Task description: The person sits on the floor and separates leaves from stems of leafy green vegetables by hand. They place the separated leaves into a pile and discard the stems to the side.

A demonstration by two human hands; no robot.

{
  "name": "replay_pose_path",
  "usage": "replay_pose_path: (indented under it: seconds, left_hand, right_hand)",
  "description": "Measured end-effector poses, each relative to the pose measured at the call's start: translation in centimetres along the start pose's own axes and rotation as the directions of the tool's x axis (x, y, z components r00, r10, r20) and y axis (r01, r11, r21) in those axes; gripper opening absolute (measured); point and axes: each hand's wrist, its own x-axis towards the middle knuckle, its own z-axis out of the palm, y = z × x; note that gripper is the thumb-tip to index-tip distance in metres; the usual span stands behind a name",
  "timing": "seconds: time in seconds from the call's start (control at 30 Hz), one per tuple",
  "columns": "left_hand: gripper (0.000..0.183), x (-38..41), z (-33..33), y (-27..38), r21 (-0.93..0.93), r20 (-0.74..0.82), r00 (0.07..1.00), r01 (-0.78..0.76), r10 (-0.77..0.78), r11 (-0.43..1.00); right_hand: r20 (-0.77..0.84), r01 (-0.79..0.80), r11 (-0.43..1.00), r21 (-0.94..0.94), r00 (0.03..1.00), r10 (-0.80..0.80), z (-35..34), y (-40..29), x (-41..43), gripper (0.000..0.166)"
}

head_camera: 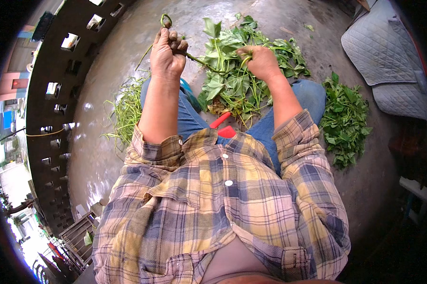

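My left hand [169, 53] is raised over my left knee, its fingers closed on a thin green vine stem [204, 64] that runs rightward toward the leaves. My right hand [261, 62] pinches a short pale green stem [247, 61] above the large pile of leafy vines [241, 80] on the floor between my knees. Bare green stems [126, 110] lie heaped beside my left leg. Beyond my right knee is a heap of picked green leaves [344, 120].
A red plastic object [227, 131], partly hidden by my shirt, is between my thighs. A grey quilted pad [380, 46] lies at the upper right. A pierced block wall [43, 117] runs along the left, with a slatted wooden crate [76, 238] at the lower left.
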Motion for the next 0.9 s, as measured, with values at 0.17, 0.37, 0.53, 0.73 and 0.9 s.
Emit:
replay_pose_path:
  seconds: [0.17,0.37,0.53,0.73,0.9]
  left_hand:
    - [0.016,-0.2,0.2,-0.1,0.010,0.027,0.999,0.017,-0.017,1.000]
    - [0.016,-0.3,0.4,-0.1,0.062,0.015,0.997,0.071,-0.072,0.996]
    - [0.017,0.3,-0.3,0.5,0.148,0.036,0.997,0.066,-0.072,0.987]
    - [0.018,0.2,0.2,0.0,0.256,0.041,0.992,0.101,-0.115,0.961]
    - [0.023,-0.5,0.5,-1.3,0.386,-0.066,0.993,0.116,-0.098,0.915]
  right_hand:
    - [0.183,0.312,0.950,0.010,0.934,-0.308,1.9,-1.6,-0.9,0.036]
    - [0.343,0.385,0.886,0.260,0.820,-0.457,2.1,-2.6,-1.2,0.039]
    - [0.494,0.097,0.789,0.606,0.733,-0.469,1.8,-3.4,-2.0,0.050]
    - [0.501,0.291,0.881,0.372,0.736,-0.455,1.4,-3.4,-1.8,0.028]
    - [0.300,0.345,0.908,0.238,0.863,-0.407,2.8,-3.5,-2.3,0.029]
